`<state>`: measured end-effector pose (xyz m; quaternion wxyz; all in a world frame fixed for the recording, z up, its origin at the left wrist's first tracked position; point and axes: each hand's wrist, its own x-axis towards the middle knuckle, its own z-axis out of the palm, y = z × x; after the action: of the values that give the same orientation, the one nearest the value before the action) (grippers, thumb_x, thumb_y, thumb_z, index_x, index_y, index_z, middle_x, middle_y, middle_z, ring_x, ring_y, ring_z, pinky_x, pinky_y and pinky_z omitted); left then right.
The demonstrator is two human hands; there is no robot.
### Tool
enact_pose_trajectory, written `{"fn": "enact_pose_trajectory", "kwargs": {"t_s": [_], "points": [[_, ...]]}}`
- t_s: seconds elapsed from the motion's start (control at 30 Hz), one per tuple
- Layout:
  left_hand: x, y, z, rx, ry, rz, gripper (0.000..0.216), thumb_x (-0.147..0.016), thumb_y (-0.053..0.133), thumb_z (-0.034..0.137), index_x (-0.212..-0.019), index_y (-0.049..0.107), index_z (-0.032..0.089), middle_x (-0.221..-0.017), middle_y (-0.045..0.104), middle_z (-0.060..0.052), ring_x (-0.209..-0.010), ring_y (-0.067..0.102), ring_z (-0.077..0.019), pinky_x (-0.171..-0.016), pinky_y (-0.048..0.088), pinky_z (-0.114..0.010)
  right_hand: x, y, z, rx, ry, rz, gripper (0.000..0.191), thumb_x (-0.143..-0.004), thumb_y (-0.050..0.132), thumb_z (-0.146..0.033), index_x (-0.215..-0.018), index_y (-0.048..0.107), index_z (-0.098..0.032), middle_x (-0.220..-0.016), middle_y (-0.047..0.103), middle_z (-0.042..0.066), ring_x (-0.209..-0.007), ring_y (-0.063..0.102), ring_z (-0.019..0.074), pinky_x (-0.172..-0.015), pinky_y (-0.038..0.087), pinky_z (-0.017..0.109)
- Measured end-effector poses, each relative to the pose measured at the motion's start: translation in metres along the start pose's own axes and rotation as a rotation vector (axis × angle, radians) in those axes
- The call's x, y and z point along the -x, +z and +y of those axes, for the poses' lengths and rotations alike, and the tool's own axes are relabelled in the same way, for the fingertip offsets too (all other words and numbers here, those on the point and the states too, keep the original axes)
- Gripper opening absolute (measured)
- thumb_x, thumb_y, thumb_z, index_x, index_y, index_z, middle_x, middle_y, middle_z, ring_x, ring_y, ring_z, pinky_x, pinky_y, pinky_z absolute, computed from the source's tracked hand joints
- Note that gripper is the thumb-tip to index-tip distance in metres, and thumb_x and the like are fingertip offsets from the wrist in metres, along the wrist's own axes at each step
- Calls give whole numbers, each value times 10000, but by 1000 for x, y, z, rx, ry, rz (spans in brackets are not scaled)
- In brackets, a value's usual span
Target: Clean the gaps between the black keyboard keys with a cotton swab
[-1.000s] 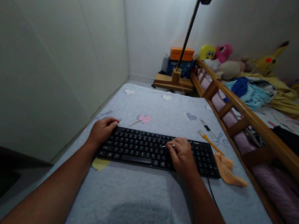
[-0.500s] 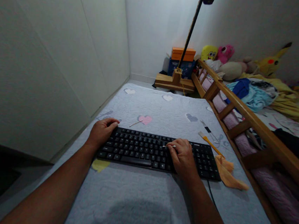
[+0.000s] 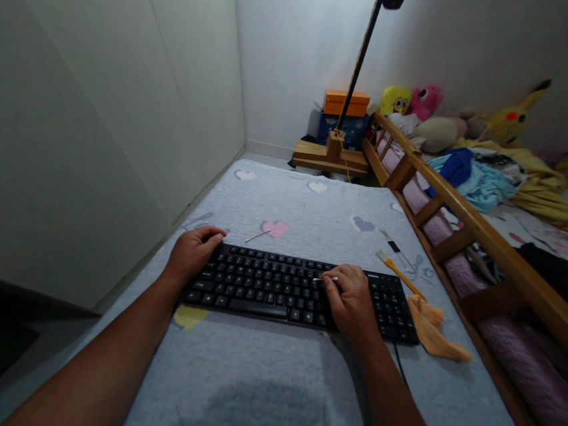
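A black keyboard (image 3: 262,284) lies flat on the cloth-covered surface. My left hand (image 3: 194,252) grips its upper left corner, with fingers bent over the edge. In a pinch between thumb and fingers, my right hand (image 3: 350,298) holds a cotton swab (image 3: 318,279) over the keys just left of the number pad. The swab's tip is at or just above the keys; I cannot tell whether it touches. Beyond the keyboard lies another cotton swab (image 3: 258,235). An orange cloth (image 3: 436,331) sits against the right end of the keyboard.
A yellow-handled brush (image 3: 401,276) and a pair of metal tweezers (image 3: 397,249) lie to the right behind the keyboard. The cable (image 3: 401,365) runs toward me. A wooden bed rail (image 3: 469,221) borders the right side, a white cabinet (image 3: 100,88) the left.
My right hand has shifted slightly to the right with the cotton swab. The left hand stays at the keyboard's corner, and the keyboard is where it was.
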<state>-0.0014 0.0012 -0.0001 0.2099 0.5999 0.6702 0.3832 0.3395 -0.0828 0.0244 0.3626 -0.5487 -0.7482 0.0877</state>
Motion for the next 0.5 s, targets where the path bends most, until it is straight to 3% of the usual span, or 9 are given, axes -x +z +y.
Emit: {"fn": "enact_pose_trajectory", "kwargs": {"t_s": [0.5], "points": [[0,-1,-1,6,10,1,350,-752,578,454,-891,772,198,-907,778,-58,-883,698,-264,-873,526,-364,0,-3,-2,9,21,14,207,-946,514,-182,-805,661,-216,-832,656,47,-885,531,221,-858,384,392]]}}
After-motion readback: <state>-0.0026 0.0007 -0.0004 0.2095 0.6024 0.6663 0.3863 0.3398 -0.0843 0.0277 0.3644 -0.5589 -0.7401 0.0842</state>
